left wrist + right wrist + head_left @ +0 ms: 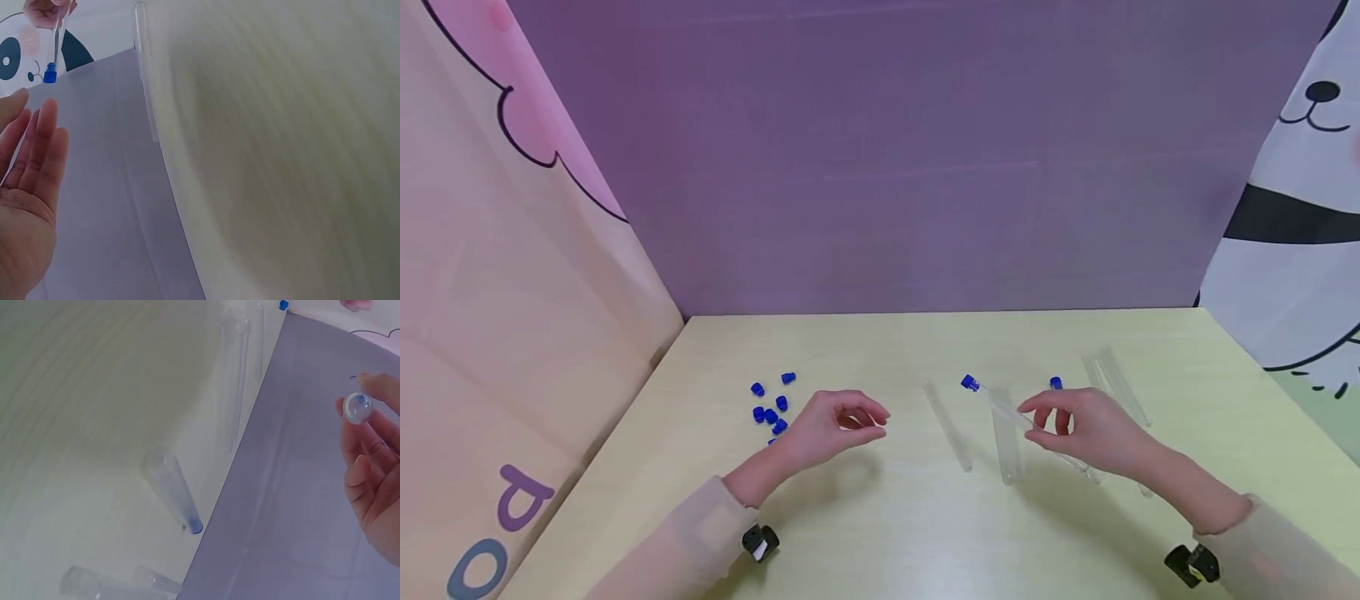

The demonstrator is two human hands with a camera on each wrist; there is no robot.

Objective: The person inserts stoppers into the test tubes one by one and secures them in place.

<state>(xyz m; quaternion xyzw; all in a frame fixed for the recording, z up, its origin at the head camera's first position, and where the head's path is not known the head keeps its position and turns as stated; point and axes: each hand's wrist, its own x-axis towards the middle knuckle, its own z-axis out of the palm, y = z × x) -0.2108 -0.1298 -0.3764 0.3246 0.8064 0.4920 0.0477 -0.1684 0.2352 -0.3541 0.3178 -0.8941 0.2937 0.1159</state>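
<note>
Fingers (1042, 401) of the right hand (1097, 429) pinch a clear tube (1002, 403) above the table (887, 542); the tube's blue cap (969, 382) projects past them toward the table's far edge. The left hand (831, 427) has thumb and fingers parted, well apart from the tube. Loose blue caps (771, 416) lie beyond the left hand, toward the table's far left corner. Further tubes (951, 428) lie between the hands and toward the far right corner.

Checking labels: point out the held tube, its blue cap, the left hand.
Held tube (1011, 412): head view, on its clear barrel.
Blue cap (969, 382): head view, middle of the cap.
Left hand (837, 427): head view, middle of the hand.
</note>
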